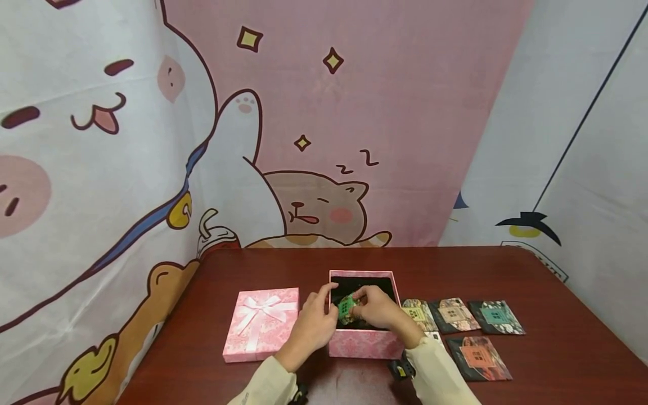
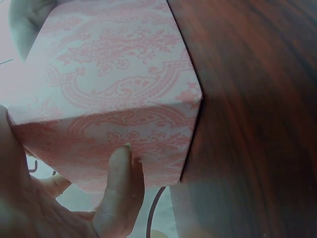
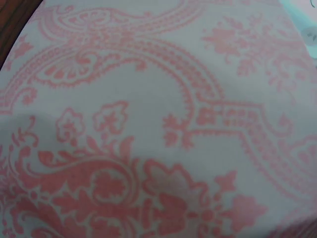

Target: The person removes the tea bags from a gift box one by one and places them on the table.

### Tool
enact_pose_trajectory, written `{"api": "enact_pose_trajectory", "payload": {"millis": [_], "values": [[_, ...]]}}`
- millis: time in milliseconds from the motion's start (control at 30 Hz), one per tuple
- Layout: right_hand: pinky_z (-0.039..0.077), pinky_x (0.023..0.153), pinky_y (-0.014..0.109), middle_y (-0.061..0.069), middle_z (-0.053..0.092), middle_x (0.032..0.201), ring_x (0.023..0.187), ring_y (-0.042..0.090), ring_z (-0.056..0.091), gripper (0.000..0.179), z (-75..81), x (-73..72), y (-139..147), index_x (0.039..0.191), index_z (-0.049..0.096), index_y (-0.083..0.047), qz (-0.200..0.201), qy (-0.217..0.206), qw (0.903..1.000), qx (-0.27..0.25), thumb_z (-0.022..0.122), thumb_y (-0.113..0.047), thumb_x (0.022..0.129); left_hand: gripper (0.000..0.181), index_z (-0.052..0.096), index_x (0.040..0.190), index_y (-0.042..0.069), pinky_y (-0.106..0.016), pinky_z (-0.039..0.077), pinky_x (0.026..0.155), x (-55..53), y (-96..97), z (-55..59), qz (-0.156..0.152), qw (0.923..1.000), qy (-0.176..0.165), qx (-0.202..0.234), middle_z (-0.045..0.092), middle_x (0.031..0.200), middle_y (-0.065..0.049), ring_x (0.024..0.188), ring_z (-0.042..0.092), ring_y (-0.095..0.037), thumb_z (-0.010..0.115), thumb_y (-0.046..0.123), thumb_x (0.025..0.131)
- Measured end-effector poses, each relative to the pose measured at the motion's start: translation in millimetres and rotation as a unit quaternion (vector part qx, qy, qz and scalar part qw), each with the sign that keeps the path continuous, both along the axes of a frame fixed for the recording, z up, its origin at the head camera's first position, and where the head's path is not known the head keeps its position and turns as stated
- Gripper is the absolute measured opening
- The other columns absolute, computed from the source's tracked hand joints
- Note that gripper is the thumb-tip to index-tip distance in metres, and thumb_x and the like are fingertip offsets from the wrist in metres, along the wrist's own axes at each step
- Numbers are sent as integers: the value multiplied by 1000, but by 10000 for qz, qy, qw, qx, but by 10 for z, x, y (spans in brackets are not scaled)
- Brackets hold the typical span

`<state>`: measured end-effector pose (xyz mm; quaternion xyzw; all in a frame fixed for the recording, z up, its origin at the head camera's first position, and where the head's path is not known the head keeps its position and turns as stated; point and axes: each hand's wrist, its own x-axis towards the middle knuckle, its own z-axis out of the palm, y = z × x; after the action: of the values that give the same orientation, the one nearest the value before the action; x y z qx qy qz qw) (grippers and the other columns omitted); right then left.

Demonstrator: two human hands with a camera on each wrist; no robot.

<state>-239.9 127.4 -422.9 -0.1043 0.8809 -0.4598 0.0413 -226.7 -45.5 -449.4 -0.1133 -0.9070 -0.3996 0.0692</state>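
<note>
An uncovered pink patterned gift box (image 1: 365,344) with a black inside stands at the middle of the table. In the head view my left hand (image 1: 314,322) grips its left wall, with the index finger and thumb at the rim. The left wrist view shows other fingers (image 2: 119,191) against the outside of that wall. My right hand (image 1: 377,308) reaches into the box from the right and pinches a small flat packet with a green label (image 1: 346,307). The right wrist view shows only the box's patterned side (image 3: 148,99), close up.
The pink lid with a ribbon bow (image 1: 262,323) lies left of the box. Several flat packets lie to the right: one orange-labelled (image 1: 478,358), one teal-labelled (image 1: 496,316), one beige-labelled (image 1: 454,315), and one yellow-labelled (image 1: 419,315) close to the box. A printed cloth hangs behind the table.
</note>
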Motion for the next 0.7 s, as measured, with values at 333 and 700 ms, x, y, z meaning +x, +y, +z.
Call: {"api": "enact_pose_trajectory", "payload": {"millis": [333, 700], "values": [[52, 60, 35, 7, 59, 77, 63, 16, 60, 26, 32, 26, 8, 98, 67, 5, -439, 322, 9967, 595, 77, 4, 74, 46, 53, 140, 23, -37, 41, 62, 15, -2, -4, 21, 10000, -29, 17, 53, 97, -5, 76, 48, -18, 52, 20, 94], [56, 52, 39, 17, 64, 95, 65, 24, 67, 32, 268, 119, 303, 115, 62, 9, -286, 55, 9978, -593, 68, 7, 84, 45, 54, 138, 21, -40, 43, 66, 10, 3, -6, 71, 9999, 144, 25, 55, 98, -7, 80, 51, -21, 53, 17, 93]]}}
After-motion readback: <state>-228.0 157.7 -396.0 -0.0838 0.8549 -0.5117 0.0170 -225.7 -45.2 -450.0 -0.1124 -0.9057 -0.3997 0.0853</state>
